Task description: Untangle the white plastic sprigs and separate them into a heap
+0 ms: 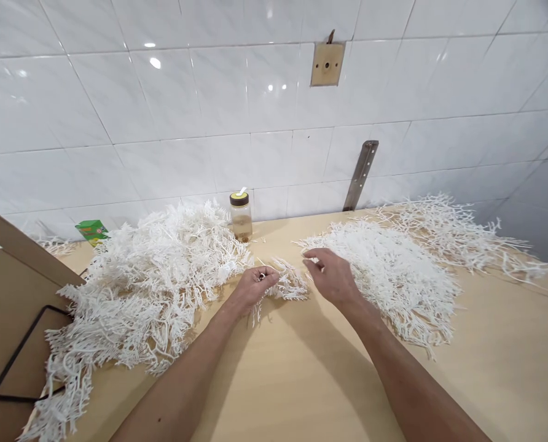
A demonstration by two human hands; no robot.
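Right in the middle of the surface (265,380), the left hand (255,285) has its fingers pinched together over the near edge of a small bunch of white branching sprigs (295,285), apparently so the strands at the tips stay put, though whether one is truly gripped I cannot tell. And here is the right hand (332,276), thumb and forefinger curved towards each other with a little gap showing, just beside that bunch; nothing clear shows between those fingers, and any very thin strand there would be too fine to make out. Look at the layout: a big loose heap (163,264) of the same white stuff over on the left, a flatter, more even pile (394,276) close by the right forearm, and the little bunch between them, probably so both hands can reach it without stretching. Beyond the flatter pile, spindlier branches (462,236) spread along the back, seemingly set apart as another batch. The bottle (241,218) stands upright near the wall, lid on, beside the big heap, and the green box (92,232) sits behind that heap, both well out of the hands' way, presumably leaving the near middle free for fingerwork.
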